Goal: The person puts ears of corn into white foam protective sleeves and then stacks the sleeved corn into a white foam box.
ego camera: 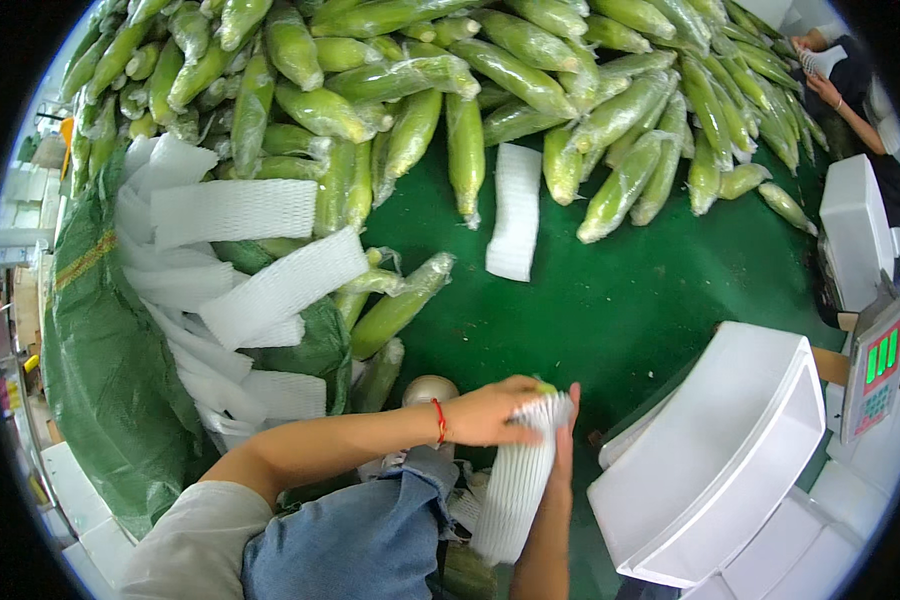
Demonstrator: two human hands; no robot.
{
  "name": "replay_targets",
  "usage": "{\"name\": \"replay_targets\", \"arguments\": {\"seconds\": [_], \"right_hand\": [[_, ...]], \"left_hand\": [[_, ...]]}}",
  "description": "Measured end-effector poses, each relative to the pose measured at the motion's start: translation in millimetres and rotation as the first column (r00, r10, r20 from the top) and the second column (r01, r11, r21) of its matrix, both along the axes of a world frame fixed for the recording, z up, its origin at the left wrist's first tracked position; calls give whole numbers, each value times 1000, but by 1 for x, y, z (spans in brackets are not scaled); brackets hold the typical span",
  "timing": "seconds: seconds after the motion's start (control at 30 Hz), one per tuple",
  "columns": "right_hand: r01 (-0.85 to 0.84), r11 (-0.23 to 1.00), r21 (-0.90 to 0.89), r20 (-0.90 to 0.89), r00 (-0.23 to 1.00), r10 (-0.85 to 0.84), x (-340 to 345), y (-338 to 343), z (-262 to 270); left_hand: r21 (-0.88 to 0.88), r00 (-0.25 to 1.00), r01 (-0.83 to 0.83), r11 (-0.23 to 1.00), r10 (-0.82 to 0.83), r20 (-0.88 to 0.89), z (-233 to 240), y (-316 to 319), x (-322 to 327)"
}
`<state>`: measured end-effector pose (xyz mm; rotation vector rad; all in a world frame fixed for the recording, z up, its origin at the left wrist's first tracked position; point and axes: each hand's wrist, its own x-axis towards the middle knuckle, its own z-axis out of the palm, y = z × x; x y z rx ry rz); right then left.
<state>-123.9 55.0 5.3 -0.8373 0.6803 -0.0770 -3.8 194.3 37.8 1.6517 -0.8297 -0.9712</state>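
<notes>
A white foam net sleeve (519, 487) is held between both hands, stretched lengthwise, with a bit of yellow-green showing at its upper end. My left hand (491, 412) grips the sleeve near that end, a red cord around the wrist. My right hand (564, 431) closes on the sleeve's right side, partly hidden behind it. Beyond the hands, one flat foam net sleeve (514, 214) lies on the green table (570, 322). Film-wrapped ears of corn in green husks (465, 154) are heaped along the far side.
Left, a green woven sack (105, 352) has many foam net sleeves (232, 214) over it. Right stand a white foam box (709, 450), a scale with a lit display (874, 375) and another white box (857, 232). A co-worker's hands (821, 86) are at the upper right.
</notes>
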Motion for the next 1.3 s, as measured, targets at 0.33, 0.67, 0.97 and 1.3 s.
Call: {"name": "replay_targets", "arguments": {"seconds": [0.33,0.67,0.97,1.3], "right_hand": [[-880,-253,-402,-742,151,653,-98,3,19],[-291,34,-956,-105,448,888,59,111,38],[-35,-422,-906,-421,198,885,78,171,-24],[-226,-407,-885,-438,697,567,132,73,-19]], "left_hand": [[405,320,-482,777,-274,907,58,199,92],[942,875,-179,283,-392,284,28,204,-35],[742,807,-474,474,-101,581,46,204,-16],[816,840,-521,251,-20,542,40,255,9]]}}
